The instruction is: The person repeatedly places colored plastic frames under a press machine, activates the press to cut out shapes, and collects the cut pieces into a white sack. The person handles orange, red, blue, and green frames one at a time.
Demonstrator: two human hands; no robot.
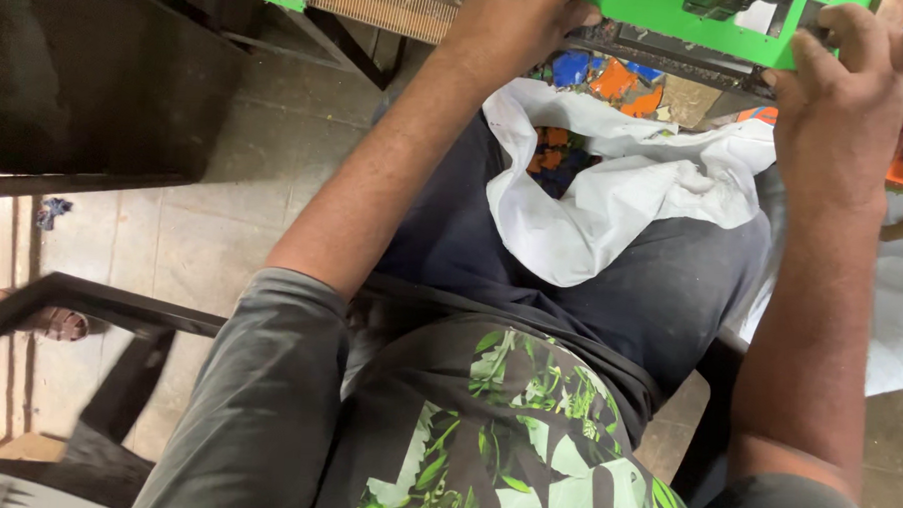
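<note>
Sitting on a dark chair (pixel 119 323), the person has both hands up on a green frame (pixel 700 27) at the top of the view, out past the knees. The left hand (pixel 515 21) is curled round its near edge on one side, and the right hand (pixel 847 93) wraps fingers over the other end, so both are holding it. A white bag (pixel 613 200) lies open on the lap just below, with orange and blue scraps (pixel 608 79) showing inside and beyond it. Tiled floor (pixel 212 226) runs alongside.

grey tee (pixel 266 398) w/ green leaf print, short sleeves, dark trousers (pixel 651 281).
</note>
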